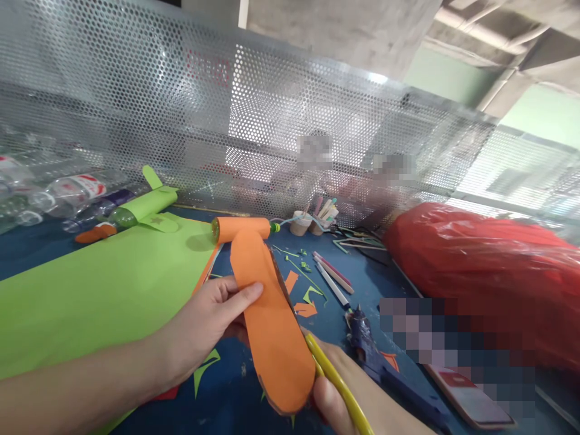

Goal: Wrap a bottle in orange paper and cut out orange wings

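My left hand (220, 308) pinches a long orange paper piece (276, 344) with rounded ends, its thumb on top and its fingers underneath. A dark edge shows along the paper's right side. My right hand (367, 386) is closed around yellow-handled scissors (339, 389) at the paper's lower right edge; the blades are mostly hidden. Just beyond the far end of the paper lies a bottle wrapped in orange paper (242, 228). Orange scraps (307, 309) and green scraps (312, 295) are scattered to the right of the paper.
Green paper sheet (113, 296) covers the left; beyond lie a green-wrapped bottle (151, 205) and several clear bottles (67, 193). Markers (333, 275), a glue gun (385, 368), a phone (471, 396) and a red plastic bag (489, 272) occupy the right. A perforated metal panel (136, 109) stands behind.
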`<state>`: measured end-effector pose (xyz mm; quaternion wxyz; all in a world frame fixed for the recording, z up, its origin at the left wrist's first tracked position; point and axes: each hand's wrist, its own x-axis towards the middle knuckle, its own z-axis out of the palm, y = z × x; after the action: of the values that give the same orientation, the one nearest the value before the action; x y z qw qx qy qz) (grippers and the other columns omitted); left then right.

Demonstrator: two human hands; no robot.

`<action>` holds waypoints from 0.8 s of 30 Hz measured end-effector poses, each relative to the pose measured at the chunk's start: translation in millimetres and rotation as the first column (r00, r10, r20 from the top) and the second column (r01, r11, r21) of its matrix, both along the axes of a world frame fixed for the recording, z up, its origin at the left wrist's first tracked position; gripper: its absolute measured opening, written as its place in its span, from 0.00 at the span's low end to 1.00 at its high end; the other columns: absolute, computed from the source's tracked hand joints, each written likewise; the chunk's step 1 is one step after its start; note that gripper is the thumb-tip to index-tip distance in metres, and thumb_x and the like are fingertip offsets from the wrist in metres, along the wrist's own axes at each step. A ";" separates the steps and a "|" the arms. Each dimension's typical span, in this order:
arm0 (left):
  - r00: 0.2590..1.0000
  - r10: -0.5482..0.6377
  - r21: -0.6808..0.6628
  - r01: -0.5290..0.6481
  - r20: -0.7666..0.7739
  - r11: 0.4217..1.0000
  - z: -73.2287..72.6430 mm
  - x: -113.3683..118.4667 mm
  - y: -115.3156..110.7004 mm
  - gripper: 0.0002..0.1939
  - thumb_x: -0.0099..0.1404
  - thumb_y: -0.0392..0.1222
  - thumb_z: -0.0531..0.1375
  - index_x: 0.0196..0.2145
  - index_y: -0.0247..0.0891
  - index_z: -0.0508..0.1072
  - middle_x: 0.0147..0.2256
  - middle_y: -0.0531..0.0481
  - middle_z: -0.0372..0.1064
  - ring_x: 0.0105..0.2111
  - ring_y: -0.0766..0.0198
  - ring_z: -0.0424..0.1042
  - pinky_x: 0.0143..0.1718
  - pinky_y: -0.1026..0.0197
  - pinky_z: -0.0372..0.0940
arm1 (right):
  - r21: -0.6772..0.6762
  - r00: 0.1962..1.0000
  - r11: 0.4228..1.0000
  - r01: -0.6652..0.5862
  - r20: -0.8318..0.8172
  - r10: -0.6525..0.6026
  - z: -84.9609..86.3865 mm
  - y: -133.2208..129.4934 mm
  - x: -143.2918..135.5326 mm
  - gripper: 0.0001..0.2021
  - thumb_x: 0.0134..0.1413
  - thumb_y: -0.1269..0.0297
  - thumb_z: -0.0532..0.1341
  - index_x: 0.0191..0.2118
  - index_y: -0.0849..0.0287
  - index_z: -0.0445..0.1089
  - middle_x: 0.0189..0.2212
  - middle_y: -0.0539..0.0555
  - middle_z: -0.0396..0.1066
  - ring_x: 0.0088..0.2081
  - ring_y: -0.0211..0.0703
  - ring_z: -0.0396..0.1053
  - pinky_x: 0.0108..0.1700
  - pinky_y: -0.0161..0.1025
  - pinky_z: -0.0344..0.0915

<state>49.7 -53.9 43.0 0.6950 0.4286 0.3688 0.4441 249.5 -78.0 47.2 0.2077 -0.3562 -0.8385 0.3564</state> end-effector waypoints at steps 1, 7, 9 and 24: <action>1.000 0.003 -0.002 -0.003 0.003 1.000 -0.1 0.0 -0.6 0.12 0.62 0.49 0.63 0.37 0.37 0.79 0.36 0.46 0.81 0.34 0.60 0.78 0.33 0.63 0.71 | 0.001 1.000 1.000 0.000 -0.003 0.000 -1.6 0.0 -0.4 0.33 0.60 0.35 0.39 0.42 0.60 0.67 0.32 0.56 0.69 0.31 0.43 0.65 0.35 0.37 0.63; 1.000 0.005 -0.004 -0.005 0.007 1.000 -3.6 -1.1 -0.2 0.12 0.61 0.50 0.64 0.35 0.37 0.79 0.35 0.47 0.81 0.34 0.59 0.78 0.34 0.63 0.71 | -0.002 0.999 1.000 -0.017 -0.030 0.017 -7.1 0.9 -1.4 0.33 0.60 0.35 0.37 0.32 0.59 0.62 0.24 0.51 0.62 0.28 0.41 0.62 0.33 0.36 0.62; 1.000 -0.005 0.010 0.005 0.006 1.000 -5.2 -1.2 0.8 0.12 0.62 0.50 0.63 0.33 0.38 0.79 0.34 0.47 0.81 0.32 0.60 0.78 0.33 0.63 0.70 | -0.015 1.000 1.000 -0.003 -0.030 0.003 -8.9 1.5 -1.2 0.32 0.60 0.34 0.37 0.33 0.59 0.63 0.24 0.51 0.62 0.29 0.41 0.61 0.32 0.35 0.61; 1.000 0.010 -0.032 -0.010 -0.014 0.999 -4.3 -0.3 1.0 0.12 0.62 0.49 0.63 0.33 0.37 0.78 0.35 0.47 0.80 0.36 0.59 0.78 0.36 0.62 0.71 | -0.062 0.997 0.996 0.065 -0.035 -0.068 -3.7 0.1 -3.7 0.38 0.54 0.29 0.38 0.35 0.60 0.68 0.27 0.53 0.66 0.27 0.40 0.60 0.28 0.34 0.59</action>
<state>49.4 -52.9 38.7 0.6971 0.4184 0.3829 0.4387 245.8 -78.0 43.5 0.2240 -0.3834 -0.8109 0.3811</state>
